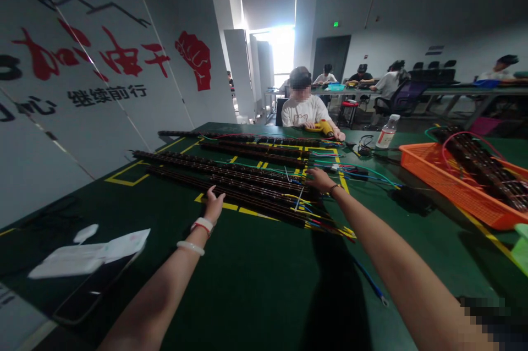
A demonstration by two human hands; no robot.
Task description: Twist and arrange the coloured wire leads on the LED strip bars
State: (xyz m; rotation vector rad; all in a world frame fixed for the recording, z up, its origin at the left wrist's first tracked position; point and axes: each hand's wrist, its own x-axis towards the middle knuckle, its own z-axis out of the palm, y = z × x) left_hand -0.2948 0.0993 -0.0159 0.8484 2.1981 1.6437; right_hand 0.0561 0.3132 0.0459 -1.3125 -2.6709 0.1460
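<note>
Several long dark strips with coloured wires at their right ends lie side by side on the green table. My left hand reaches to the nearest strip, fingers stretched out and touching it. My right hand is stretched farther out, resting on the wired ends of the strips, fingers curled down among the wires. Whether it grips anything there I cannot make out.
An orange basket with more strips stands at the right. A plastic bottle stands behind the strips. White papers and a phone lie at the near left. A person sits across the table. A loose blue wire lies near my right arm.
</note>
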